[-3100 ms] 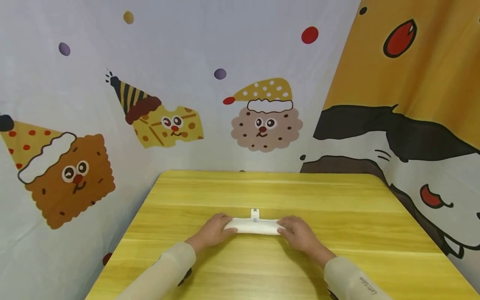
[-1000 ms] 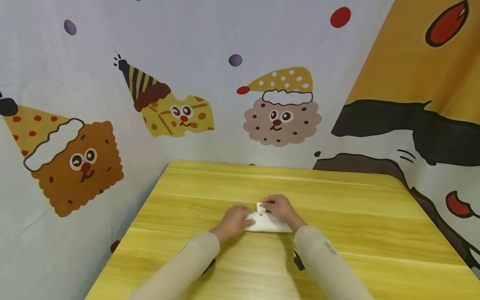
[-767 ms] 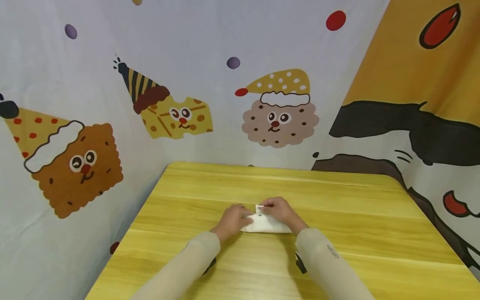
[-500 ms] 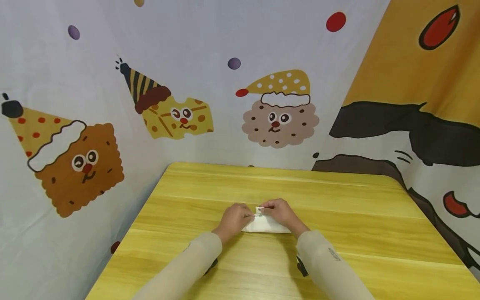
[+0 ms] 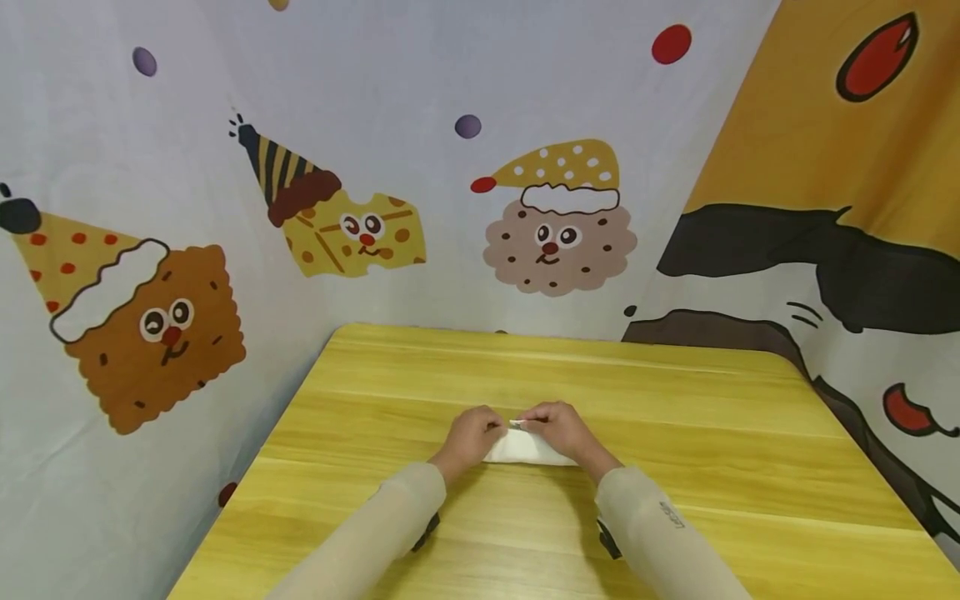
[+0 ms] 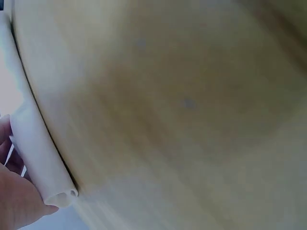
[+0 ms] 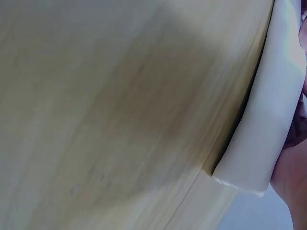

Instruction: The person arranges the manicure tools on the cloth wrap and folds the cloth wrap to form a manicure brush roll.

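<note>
A white rolled-up piece of soft sheet material (image 5: 528, 448) lies crosswise on the wooden table, with a short snap-button tab (image 5: 516, 423) at its far edge. My left hand (image 5: 471, 437) grips the far edge of the roll just left of the tab. With curled fingers my right hand (image 5: 561, 429) pinches the tab, which is mostly hidden by the fingertips. The left wrist view shows the hollow end of the roll (image 6: 45, 158) beside the palm. In the right wrist view the roll's other end (image 7: 254, 158) appears flattened.
The yellow wood-grain table (image 5: 675, 450) extends around the roll on all sides. A printed cloth (image 5: 390, 100) with cartoon figures hangs behind the table and at its sides. Dark straps (image 5: 609, 537) show beneath the sleeves.
Both hands have moved from the roll's ends inward to the tab. The tab, first flat and pointing away, has been drawn toward the roll. Lately the left fingertips have come closer to it.
</note>
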